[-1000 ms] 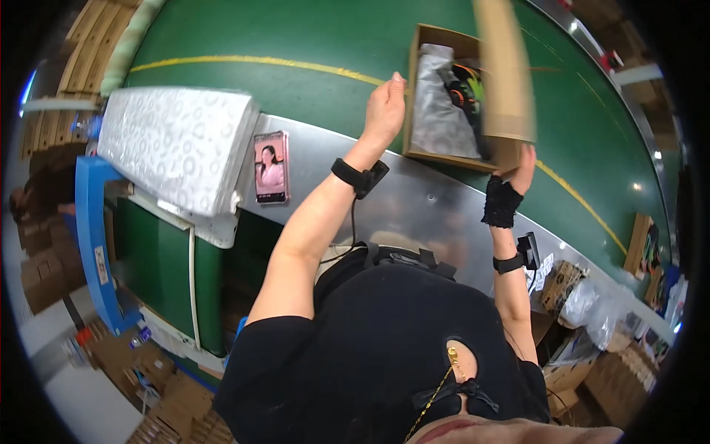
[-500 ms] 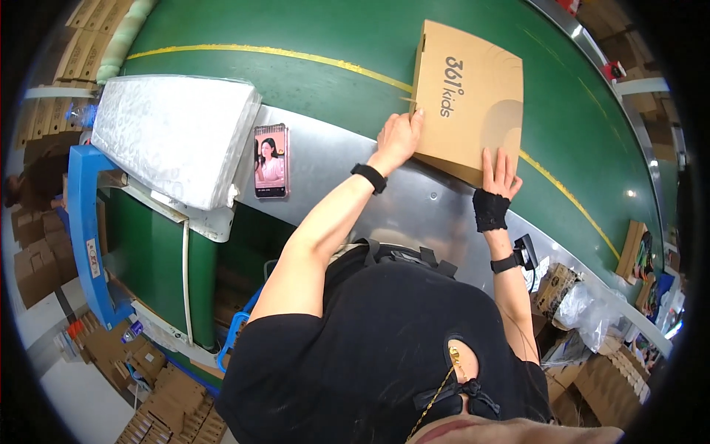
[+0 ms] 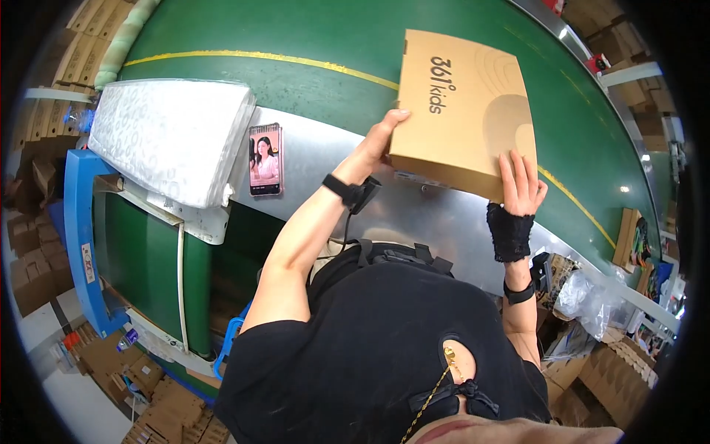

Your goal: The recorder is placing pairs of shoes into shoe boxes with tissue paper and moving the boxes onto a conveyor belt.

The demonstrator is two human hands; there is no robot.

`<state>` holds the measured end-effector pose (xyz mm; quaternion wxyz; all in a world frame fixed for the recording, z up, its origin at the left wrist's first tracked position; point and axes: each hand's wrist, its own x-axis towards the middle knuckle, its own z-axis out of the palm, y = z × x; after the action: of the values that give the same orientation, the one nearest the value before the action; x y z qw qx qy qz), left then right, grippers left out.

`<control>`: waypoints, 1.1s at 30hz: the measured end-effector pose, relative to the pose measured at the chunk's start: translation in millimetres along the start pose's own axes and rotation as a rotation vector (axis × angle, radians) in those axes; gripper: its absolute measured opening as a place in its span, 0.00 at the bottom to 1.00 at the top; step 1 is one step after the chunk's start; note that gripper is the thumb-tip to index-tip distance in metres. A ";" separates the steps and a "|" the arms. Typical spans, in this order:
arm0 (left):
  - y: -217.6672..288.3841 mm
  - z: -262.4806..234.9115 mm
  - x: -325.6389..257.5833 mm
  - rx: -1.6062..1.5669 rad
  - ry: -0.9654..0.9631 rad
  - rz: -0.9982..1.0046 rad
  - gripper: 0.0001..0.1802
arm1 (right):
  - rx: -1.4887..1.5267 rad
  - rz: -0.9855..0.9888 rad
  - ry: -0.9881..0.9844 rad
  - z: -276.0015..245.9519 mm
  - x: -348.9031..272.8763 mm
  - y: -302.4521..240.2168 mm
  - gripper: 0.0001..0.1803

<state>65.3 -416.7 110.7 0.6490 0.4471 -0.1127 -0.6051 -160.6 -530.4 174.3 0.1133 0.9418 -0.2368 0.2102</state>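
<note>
A tan cardboard box (image 3: 466, 111) with dark lettering lies lid up, partly over the green belt and partly over the metal edge in front of me. Its near side wall shows, and the lid looks closed down. My left hand (image 3: 379, 139) grips the near left corner, thumb on top and fingers hidden below the edge. At the near right corner, my right hand (image 3: 521, 183) lies on the lid with its fingers stretched flat. A black band covers that palm and wrist. Straps with small dark devices sit on both wrists.
A phone (image 3: 266, 160) with a lit screen lies on the metal ledge (image 3: 310, 166). Left of it rests a white plastic-wrapped stack (image 3: 170, 140), beside a blue frame (image 3: 87, 237). The green conveyor belt (image 3: 296, 29) runs behind. Clear plastic bags (image 3: 588, 300) and cartons are at right.
The box has come slightly toward me and tilted, showing its near side wall. My left hand has shifted from its left side to grip the near left corner. My right hand has moved right.
</note>
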 end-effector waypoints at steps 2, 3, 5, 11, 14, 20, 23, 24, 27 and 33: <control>8.9 -3.3 -25.2 0.004 0.039 0.170 0.29 | 0.086 -0.017 0.133 -14.0 -3.4 -8.4 0.34; 16.2 -7.8 -42.5 0.034 0.097 0.232 0.27 | 0.093 -0.017 0.143 -14.5 -7.8 -10.7 0.34; 33.1 -20.6 -83.8 0.081 0.160 0.381 0.25 | 0.381 0.092 0.278 -7.4 -19.4 -13.8 0.38; 37.2 -93.8 -243.4 0.243 0.702 0.846 0.25 | 0.567 0.158 -0.129 58.7 -79.2 -27.1 0.38; 43.9 -71.6 -315.0 -0.335 0.805 0.850 0.32 | 0.505 0.191 -0.387 90.5 -112.8 -39.4 0.36; 33.7 -154.8 -378.0 -0.797 1.118 0.941 0.52 | 0.315 0.114 -0.359 97.6 -137.8 -75.3 0.30; 38.1 -195.0 -353.3 -0.577 1.013 0.673 0.43 | 0.297 0.172 -0.268 100.4 -139.2 -90.4 0.23; 41.9 -201.4 -332.8 -0.460 0.962 0.534 0.37 | 0.269 0.184 -0.226 103.5 -140.1 -94.3 0.22; 37.7 -189.7 -254.7 0.159 0.433 0.210 0.17 | 0.183 0.264 -0.187 100.6 -139.7 -106.9 0.18; -14.0 -158.6 -180.6 0.732 -0.235 -0.418 0.14 | 0.160 0.366 -0.129 109.7 -134.9 -108.7 0.19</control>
<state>121.0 -184.3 80.8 0.2941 0.5890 -0.3001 -0.6903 -177.2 -417.2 4.1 -0.0177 0.9005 -0.3933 0.1845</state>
